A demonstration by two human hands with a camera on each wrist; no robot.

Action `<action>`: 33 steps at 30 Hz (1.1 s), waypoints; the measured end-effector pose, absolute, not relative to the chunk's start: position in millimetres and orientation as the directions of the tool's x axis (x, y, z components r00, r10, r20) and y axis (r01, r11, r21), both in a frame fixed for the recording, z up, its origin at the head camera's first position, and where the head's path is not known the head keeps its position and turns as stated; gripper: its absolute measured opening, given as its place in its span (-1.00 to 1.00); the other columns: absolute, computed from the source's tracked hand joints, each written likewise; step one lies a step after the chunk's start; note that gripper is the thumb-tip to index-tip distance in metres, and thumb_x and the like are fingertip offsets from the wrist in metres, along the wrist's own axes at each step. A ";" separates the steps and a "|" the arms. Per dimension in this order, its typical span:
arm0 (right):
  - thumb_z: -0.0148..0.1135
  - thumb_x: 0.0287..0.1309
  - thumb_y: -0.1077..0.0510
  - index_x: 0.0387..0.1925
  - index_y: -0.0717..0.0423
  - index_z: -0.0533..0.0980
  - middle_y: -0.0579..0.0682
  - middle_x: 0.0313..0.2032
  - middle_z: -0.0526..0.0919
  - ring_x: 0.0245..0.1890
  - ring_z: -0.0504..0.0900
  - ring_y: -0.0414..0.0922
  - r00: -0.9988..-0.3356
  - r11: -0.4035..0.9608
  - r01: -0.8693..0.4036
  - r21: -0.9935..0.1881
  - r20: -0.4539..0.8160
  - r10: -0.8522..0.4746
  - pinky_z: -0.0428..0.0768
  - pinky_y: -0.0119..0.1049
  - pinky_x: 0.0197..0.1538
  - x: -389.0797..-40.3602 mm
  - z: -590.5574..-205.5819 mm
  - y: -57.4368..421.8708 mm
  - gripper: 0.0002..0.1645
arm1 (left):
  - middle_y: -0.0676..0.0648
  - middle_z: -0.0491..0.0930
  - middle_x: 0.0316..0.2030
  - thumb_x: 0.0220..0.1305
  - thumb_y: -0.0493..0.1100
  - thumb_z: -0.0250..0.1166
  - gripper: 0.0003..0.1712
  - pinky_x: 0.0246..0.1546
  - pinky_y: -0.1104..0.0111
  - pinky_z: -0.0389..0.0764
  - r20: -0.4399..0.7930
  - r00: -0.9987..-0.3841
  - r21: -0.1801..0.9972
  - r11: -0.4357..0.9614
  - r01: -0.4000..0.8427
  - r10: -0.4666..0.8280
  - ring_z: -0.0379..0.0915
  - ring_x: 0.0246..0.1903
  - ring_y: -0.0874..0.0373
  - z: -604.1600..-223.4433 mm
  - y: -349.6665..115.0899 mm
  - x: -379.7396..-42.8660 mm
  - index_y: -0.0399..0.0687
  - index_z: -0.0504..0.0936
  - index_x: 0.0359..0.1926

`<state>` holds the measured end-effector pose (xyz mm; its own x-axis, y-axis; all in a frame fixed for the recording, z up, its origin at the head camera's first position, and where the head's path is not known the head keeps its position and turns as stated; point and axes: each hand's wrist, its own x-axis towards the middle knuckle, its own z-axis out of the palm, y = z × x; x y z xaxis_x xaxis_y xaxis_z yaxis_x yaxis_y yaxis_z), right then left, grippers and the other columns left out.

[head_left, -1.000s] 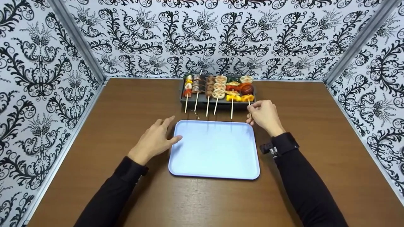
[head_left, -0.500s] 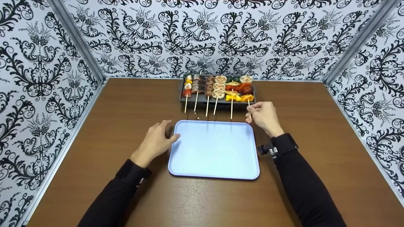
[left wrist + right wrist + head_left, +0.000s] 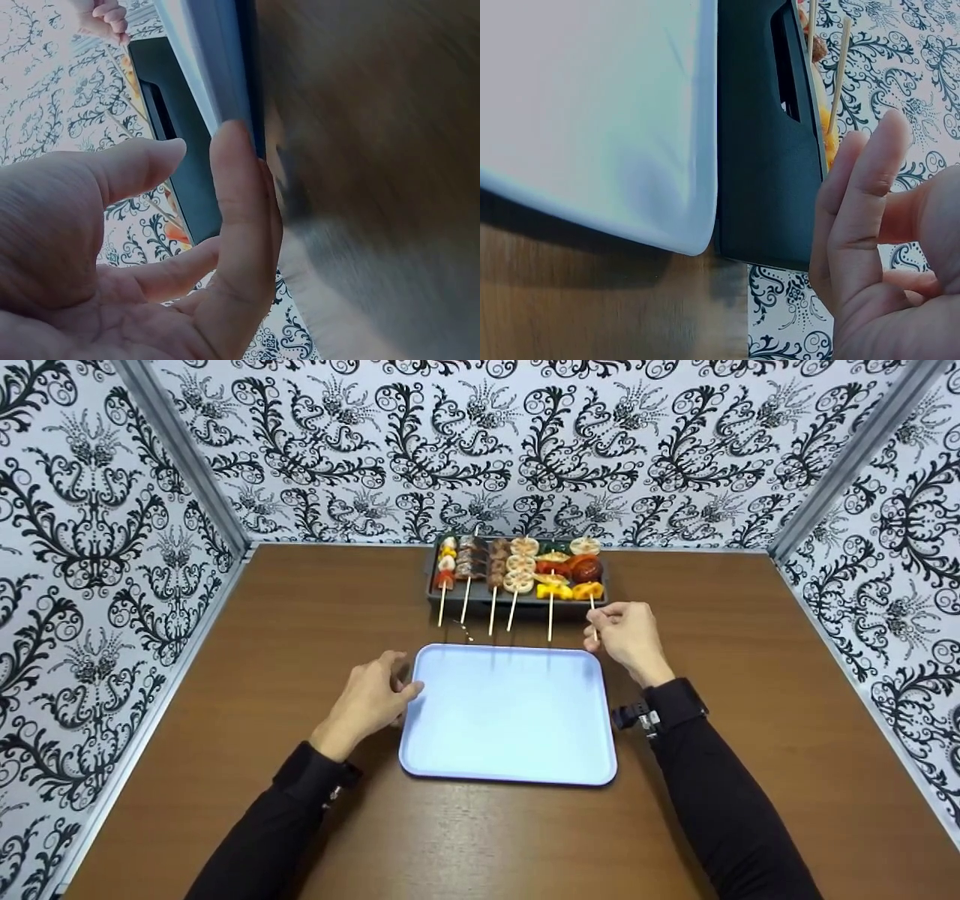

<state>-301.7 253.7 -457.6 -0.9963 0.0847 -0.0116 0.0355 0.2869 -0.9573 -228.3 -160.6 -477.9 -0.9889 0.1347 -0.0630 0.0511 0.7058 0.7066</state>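
At the right front corner of a black grill pan (image 3: 532,610), my right hand (image 3: 630,639) pinches the wooden stick of the rightmost skewer (image 3: 586,569). That skewer carries a lotus slice, a red round piece and an orange piece, and its food still lies over the pan. My left hand (image 3: 364,701) is at the left edge of a pale blue tray (image 3: 510,712), fingers loosely bent. In the left wrist view, a fingertip (image 3: 232,142) of it meets the tray's edge (image 3: 199,64), while the thumb stands apart. The right wrist view hides the pinched stick behind the fingers.
Several other skewers lie side by side in the pan, among them a lotus-root skewer (image 3: 520,564) and a meat skewer (image 3: 497,564), sticks jutting toward the tray. The brown table (image 3: 315,592) is bounded by patterned walls (image 3: 480,442) at the back and sides.
My left hand has drawn its fingers in and come down closer against the tray's left edge. The right hand keeps its pinch on the skewer, almost unmoved.
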 end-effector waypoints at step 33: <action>0.31 0.75 0.18 0.20 0.59 0.66 0.06 -0.36 0.81 -0.53 0.78 -0.22 -0.995 0.300 0.029 -0.953 0.001 0.098 0.96 -0.31 -0.32 -301.8 -464.4 262.3 -0.57 | -0.27 0.79 -0.24 0.61 -0.35 0.40 -0.37 -0.58 0.27 0.93 -0.143 -0.971 0.754 0.657 0.020 0.194 0.77 -0.59 0.10 -483.2 -161.4 -225.6 -0.36 0.55 0.60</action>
